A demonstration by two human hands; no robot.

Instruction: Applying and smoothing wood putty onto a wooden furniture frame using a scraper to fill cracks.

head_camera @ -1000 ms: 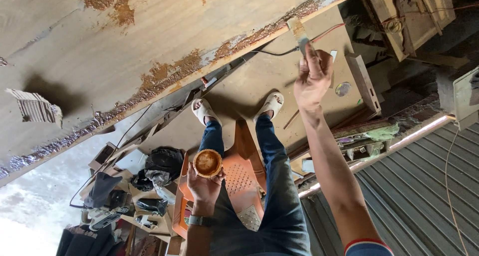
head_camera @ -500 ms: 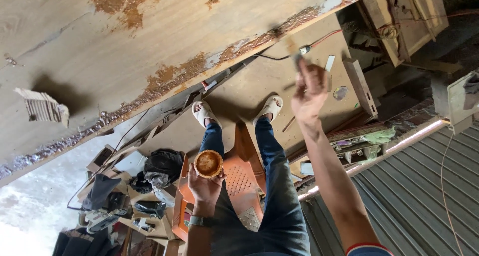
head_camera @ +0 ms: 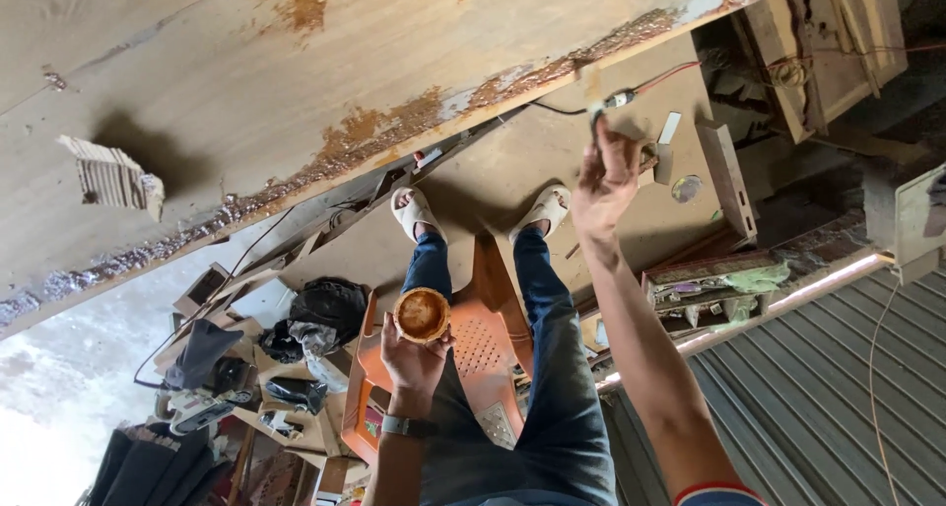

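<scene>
The small thing pinched in the right hand (head_camera: pixel 603 186) is blurred, perhaps a brush; both elbows are cut off.

Orange chair (head_camera: pixel 493 348), blue jeans (head_camera: pixel 562 407)

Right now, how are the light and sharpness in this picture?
Head view: daylight is blown out at the lower left corner; the cardboard scrap throws a dark shadow on the wooden board; the left hand with its cup is sharp; the right hand is slightly blurred.
</scene>
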